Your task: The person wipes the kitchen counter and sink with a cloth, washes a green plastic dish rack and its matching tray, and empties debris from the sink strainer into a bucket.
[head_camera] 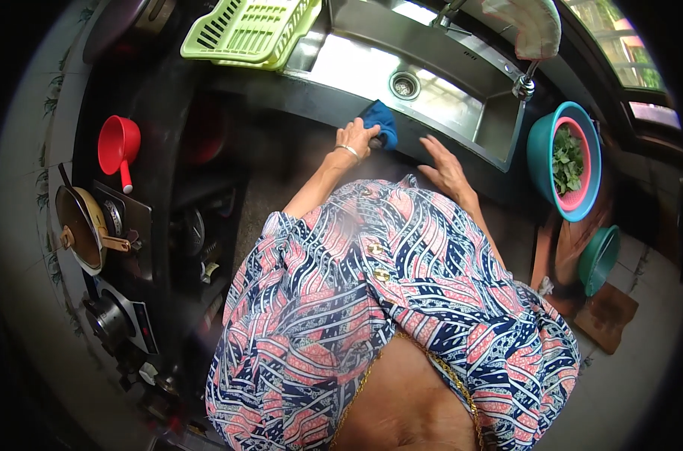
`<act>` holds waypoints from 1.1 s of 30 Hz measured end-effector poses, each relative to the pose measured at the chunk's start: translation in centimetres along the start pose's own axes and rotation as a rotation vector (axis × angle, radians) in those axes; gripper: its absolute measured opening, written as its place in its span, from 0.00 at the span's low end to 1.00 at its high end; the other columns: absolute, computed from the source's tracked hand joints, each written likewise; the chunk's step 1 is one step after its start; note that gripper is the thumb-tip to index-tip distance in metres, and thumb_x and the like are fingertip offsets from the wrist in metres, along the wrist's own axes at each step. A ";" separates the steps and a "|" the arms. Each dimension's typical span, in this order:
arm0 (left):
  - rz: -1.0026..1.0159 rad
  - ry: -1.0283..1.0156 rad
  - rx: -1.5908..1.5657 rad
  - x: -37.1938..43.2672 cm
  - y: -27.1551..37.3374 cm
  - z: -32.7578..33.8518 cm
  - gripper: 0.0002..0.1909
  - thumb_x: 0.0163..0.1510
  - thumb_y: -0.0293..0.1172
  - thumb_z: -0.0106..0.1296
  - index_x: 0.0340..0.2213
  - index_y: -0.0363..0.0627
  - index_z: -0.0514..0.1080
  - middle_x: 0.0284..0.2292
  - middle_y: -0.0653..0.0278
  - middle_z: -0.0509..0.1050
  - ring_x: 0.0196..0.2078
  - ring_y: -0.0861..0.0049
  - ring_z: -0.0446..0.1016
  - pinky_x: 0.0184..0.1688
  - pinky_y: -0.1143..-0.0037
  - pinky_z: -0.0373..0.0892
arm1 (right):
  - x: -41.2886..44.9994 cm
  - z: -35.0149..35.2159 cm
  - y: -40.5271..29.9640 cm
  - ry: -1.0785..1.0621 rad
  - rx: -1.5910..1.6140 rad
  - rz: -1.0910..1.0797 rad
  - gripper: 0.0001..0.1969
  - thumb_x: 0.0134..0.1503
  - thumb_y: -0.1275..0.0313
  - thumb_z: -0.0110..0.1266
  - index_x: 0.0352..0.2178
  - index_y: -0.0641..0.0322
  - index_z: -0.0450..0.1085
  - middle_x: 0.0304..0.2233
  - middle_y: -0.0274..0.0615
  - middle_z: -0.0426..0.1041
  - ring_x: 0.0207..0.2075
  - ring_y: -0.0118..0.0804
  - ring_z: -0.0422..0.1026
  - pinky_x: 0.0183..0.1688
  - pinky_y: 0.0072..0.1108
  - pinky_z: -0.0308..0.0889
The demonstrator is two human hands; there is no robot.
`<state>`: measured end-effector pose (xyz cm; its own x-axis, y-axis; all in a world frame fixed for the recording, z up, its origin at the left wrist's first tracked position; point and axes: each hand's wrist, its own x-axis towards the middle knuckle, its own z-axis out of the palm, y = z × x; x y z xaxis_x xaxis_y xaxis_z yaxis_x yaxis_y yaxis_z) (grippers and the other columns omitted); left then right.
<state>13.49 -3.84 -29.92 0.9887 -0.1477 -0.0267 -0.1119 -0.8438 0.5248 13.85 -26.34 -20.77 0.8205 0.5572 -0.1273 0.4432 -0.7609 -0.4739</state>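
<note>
My left hand [354, 138] grips a bunched blue cloth [382, 121] at the front edge of the counter, just before the sink. A small dark patch shows under the cloth by my fingers; what it is I cannot tell. To the right, my right hand [444, 163] is held near the same edge with its fingers apart and nothing in it. Beyond both hands lies the stainless steel sink [353, 59], with a round drain strainer [404, 85] in its floor.
A green plastic dish rack [234, 51] stands left of the sink. At right, a blue basin [539, 146] holds a pink colander [585, 163] with leafy greens [567, 158]. A red ladle [111, 147], lidded pan [82, 225] and steel pot [107, 321] line the left counter.
</note>
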 end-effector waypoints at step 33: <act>-0.376 -0.222 -0.866 -8.3 -6.7 0.7 0.27 0.41 0.39 0.56 0.41 0.33 0.65 0.31 0.55 0.72 0.33 0.74 0.71 0.36 0.78 0.66 | -7.9 -7.2 3.5 0.366 -0.420 0.553 0.15 0.40 0.70 0.55 0.33 0.61 0.69 0.51 0.60 0.51 0.50 0.61 0.52 0.50 0.36 0.52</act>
<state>6.01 2.71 -33.78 0.8933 -0.1151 -0.4344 0.4082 -0.1966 0.8915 11.55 -35.83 -15.14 0.9963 -0.0292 0.0814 -0.0254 -0.9986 -0.0465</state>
